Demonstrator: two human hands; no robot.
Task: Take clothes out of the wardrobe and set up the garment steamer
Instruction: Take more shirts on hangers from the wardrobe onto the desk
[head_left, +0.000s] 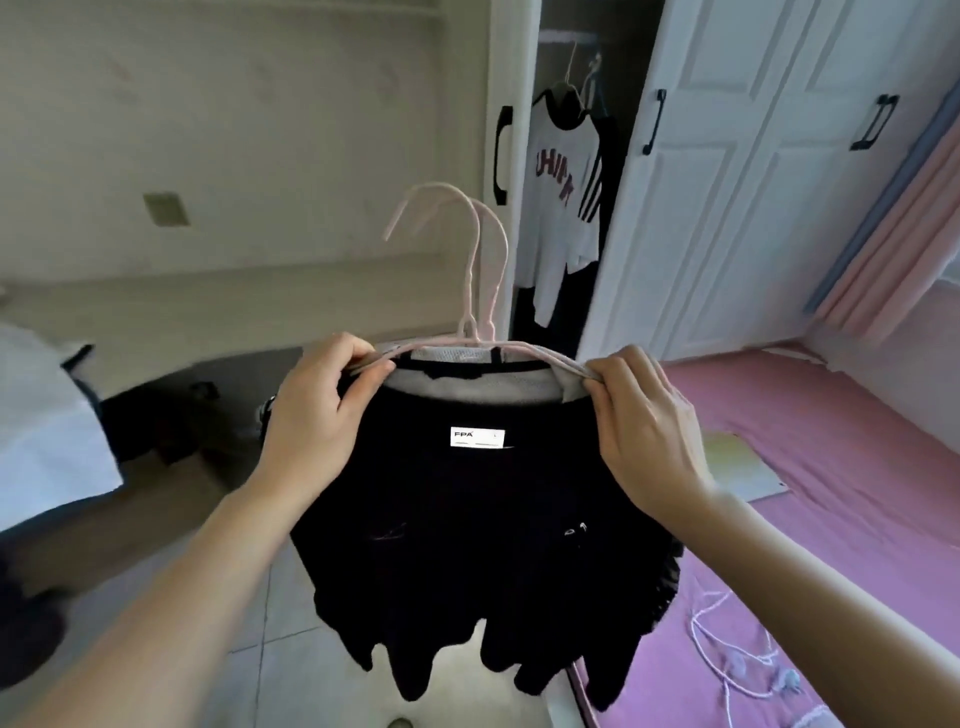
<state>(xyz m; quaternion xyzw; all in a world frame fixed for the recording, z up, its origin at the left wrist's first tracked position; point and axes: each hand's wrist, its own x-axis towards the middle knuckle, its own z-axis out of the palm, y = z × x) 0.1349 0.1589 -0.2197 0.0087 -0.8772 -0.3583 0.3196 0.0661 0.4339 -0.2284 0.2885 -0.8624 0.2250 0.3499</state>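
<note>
White cloth (47, 415): a pale fabric with a dark edge lies at the far left, blurred.
Wall (234, 130): beige, with a small square plate (166, 209) set in it.
Floor (291, 639): light tiles below the arms; dark shapes lie near the wall, too blurred to name.
Left hand (317, 410): fingers curled, thumb and fingers pinching the left shoulder of the hangers and the cloth under it.
Hangers (483, 260): two thin pink hooks rise together above the hands, hooked on nothing; their shoulders run from one hand to the other.
Black garment (483, 545): hangs from the hangers between the hands, in front of the wardrobe and over the floor and the bed's edge; a grey mesh collar shows at the top and a white label (477, 436) reads FPA.
Wardrobe (571, 171): white, one door open; inside, a white shirt (561, 197) with red letters hangs on the rail, a dark striped piece just beside it.
Right hand (644, 421): fingers curled, pinching the right shoulder of the hangers.
Doors (753, 182): shut white panels with black handles.
Bed (841, 519): pink sheet at the right; a thin white cord (727, 654) lies on it.
Curtain (904, 218): pink, at the far right.
</note>
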